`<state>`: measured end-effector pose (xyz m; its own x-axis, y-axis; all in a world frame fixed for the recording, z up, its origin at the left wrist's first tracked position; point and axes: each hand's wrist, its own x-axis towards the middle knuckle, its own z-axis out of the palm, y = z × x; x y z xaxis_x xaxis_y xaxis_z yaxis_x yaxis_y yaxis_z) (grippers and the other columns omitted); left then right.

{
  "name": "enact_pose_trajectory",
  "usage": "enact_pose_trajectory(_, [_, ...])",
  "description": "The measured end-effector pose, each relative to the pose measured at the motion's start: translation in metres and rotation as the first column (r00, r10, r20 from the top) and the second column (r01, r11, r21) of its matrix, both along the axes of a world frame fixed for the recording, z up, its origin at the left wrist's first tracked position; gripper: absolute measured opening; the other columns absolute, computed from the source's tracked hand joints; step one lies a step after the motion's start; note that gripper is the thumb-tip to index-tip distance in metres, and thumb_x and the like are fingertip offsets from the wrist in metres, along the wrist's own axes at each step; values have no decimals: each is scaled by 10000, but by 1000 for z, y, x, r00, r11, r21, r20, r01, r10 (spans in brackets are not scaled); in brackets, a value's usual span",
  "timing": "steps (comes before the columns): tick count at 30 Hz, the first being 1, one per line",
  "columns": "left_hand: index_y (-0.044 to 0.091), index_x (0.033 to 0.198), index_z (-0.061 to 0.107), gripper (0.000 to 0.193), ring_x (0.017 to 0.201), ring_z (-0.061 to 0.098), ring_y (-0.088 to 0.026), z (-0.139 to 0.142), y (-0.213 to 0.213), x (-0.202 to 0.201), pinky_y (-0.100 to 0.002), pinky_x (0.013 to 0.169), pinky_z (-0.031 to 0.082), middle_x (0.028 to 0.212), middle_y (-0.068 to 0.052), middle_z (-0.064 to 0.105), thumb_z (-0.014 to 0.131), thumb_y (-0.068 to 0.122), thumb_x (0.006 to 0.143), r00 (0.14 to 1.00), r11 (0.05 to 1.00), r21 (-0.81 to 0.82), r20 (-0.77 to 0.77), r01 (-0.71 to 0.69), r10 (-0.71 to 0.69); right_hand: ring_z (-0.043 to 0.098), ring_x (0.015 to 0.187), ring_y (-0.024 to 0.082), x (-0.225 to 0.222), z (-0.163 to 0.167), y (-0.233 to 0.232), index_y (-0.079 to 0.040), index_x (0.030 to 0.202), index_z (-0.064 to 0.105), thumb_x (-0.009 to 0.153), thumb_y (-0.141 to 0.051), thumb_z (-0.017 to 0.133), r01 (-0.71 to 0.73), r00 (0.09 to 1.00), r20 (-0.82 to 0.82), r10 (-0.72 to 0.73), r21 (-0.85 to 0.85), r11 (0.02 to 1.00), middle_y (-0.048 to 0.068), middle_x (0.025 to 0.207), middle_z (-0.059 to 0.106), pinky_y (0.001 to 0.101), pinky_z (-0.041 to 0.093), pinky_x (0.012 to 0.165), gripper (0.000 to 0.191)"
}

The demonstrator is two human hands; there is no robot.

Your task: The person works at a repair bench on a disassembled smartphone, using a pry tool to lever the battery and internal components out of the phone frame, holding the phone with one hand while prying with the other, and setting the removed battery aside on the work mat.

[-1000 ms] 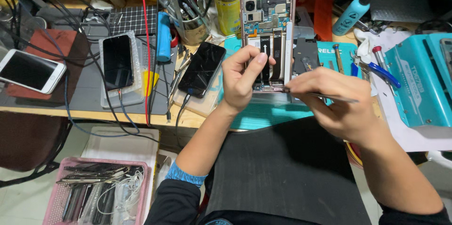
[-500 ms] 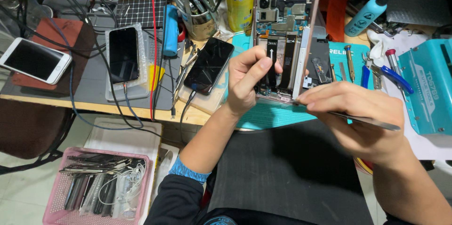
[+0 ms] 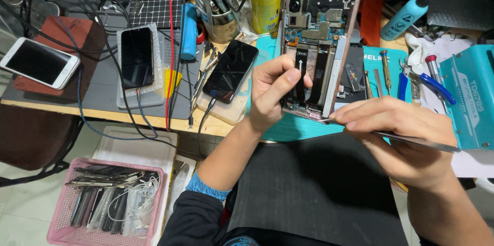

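Already the opened smartphone (image 3: 319, 45) had its back cover off, circuit boards and flex cables bare. The left hand (image 3: 272, 94) was closed round its lower left edge, thumb pressed on a flex cable, holding it tilted above the teal work mat (image 3: 298, 127). At four o'clock from the phone, the right hand (image 3: 399, 140) pinched metal tweezers (image 3: 406, 139), tips touching the bottom edge (the exact spot was too small to tell). Inner parts looked mostly still in place, so disassembly seemed early. A screwdriver (image 3: 385, 68) lay at three o'clock.

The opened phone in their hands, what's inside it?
The opened phone shows camera modules and circuit boards at the top and two black ribbon cables lower down. The left hand hides its lower left; the right hand touches metal tweezers to its bottom edge.
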<state>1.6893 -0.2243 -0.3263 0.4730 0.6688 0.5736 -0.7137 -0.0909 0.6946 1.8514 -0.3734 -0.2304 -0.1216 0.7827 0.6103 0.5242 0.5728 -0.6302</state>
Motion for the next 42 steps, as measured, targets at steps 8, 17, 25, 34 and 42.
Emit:
enact_pose_trajectory(8, [-18, 952, 677, 233, 838, 617, -79, 3, -4, -1, -218, 804, 485, 894, -52, 694, 549, 126, 1083, 995, 999, 11, -90, -38, 39, 769, 940, 285, 3, -7, -3, 56, 893, 657, 795, 118, 726, 37, 998, -40, -38, -24, 999, 189, 937, 725, 361, 649, 857, 135])
enact_pose_trajectory(17, [-73, 1277, 643, 315, 1116, 662, -131, 11, -6, 11, -269, 1048, 512, 1210, -105, 715, 436, 139, 1170, 993, 996, -75, -106, -54, 46, 750, 939, 273, 1, -9, -3, 95, 960, 663, 820, 150, 726, 175, 981, -79, -178, -47, 983, 209, 965, 724, 334, 614, 863, 163])
enact_pose_trajectory(25, [-56, 1521, 429, 545, 1420, 487, -200, 22, -7, -1, -320, 1259, 367, 1533, -160, 494, 452, 5, 980, 984, 997, 65, -172, -32, 42, 737, 917, 209, 3, -19, -1, 95, 1074, 633, 886, 119, 732, 173, 975, -128, -184, -90, 981, 188, 1048, 723, 265, 598, 805, 214])
enact_pose_trajectory(34, [-48, 1563, 386, 646, 1431, 468, -195, 29, -7, -5, -310, 1284, 351, 1549, -150, 483, 410, -58, 918, 980, 994, 44, -177, 101, -91, 748, 947, 210, 7, -19, 6, 115, 1102, 608, 938, 111, 703, 109, 969, -202, -141, -164, 980, 203, 1009, 732, 288, 618, 878, 190])
enact_pose_trajectory(42, [-42, 1566, 368, 631, 1437, 477, -173, 31, -10, -2, -301, 1260, 387, 1532, -130, 483, 488, -125, 952, 983, 995, 46, -161, 91, -83, 756, 978, 218, 6, -13, 4, 105, 1086, 608, 931, 107, 698, 135, 961, -208, -181, -216, 967, 199, 1051, 739, 298, 629, 882, 179])
